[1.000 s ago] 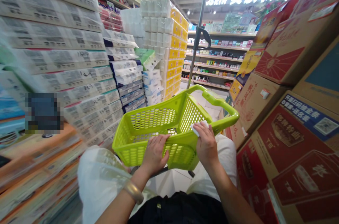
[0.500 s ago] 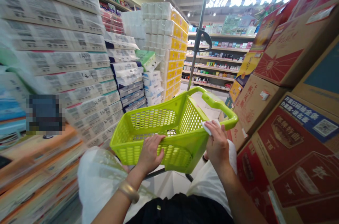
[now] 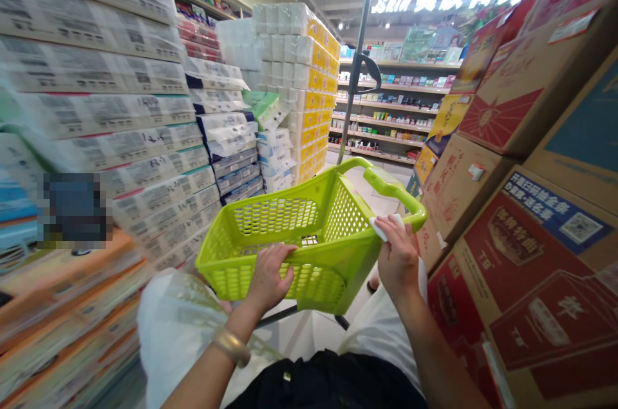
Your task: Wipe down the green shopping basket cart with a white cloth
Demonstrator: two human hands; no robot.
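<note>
In front of my knees stands a lime-green plastic shopping cart (image 3: 358, 277) with perforated basket walls. My left hand (image 3: 270, 275) is closed over the basket's near rim, fingers on top and thumb against the outer side. Under the fingers of my right hand (image 3: 398, 261) lies a white cloth or tissue (image 3: 380, 229), pressed on the rim corner where the handle (image 3: 386, 183) begins. The inside of the basket shows only its perforated floor. Part of the cloth is hidden beneath the right hand.
Wrapped paper packs (image 3: 130, 116) are stacked high on the left, with tissue bundles (image 3: 297, 93) behind. Printed cartons (image 3: 531, 254) rise close on the right. A metal pole (image 3: 354, 74) stands beyond the cart, before shelves of small goods (image 3: 386, 116).
My right hand with the white cloth has slid slightly along the rim toward the handle. The left hand keeps its place on the rim. The whole view has shifted a little.
</note>
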